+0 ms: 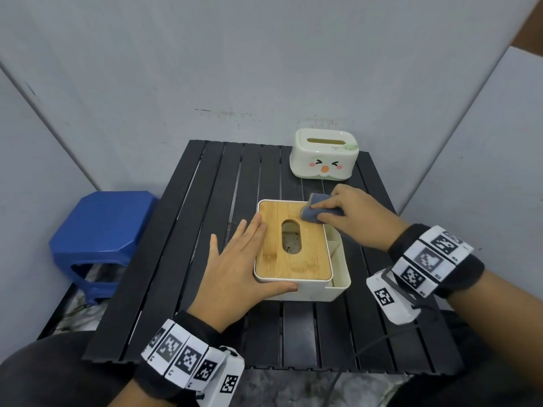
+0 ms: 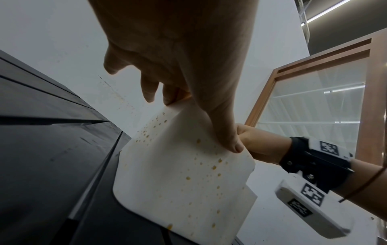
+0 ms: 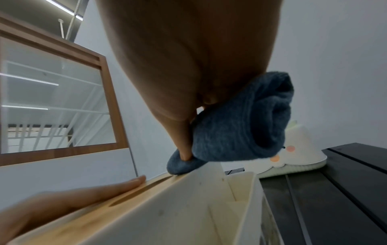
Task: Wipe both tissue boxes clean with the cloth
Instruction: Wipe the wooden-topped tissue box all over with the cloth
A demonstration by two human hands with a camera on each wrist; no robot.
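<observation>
A white tissue box with a bamboo lid (image 1: pixel 293 254) stands mid-table; its white wall (image 2: pixel 184 174) carries brown specks. My left hand (image 1: pixel 235 265) lies flat against its left side, fingers straight on the lid edge, thumb along the front wall. My right hand (image 1: pixel 349 218) grips a bunched blue-grey cloth (image 1: pixel 316 211) and presses it on the lid's far right corner; the cloth (image 3: pixel 236 126) shows clearly in the right wrist view. A second, cream tissue box with a cartoon face (image 1: pixel 323 155) stands at the table's far right, also seen as the cream box (image 3: pixel 293 157).
The black slatted table (image 1: pixel 205 230) sits in a corner of grey walls. A blue plastic stool (image 1: pixel 102 230) stands to its left. The bamboo-lid box has open side compartments (image 1: pixel 338 254) on its right.
</observation>
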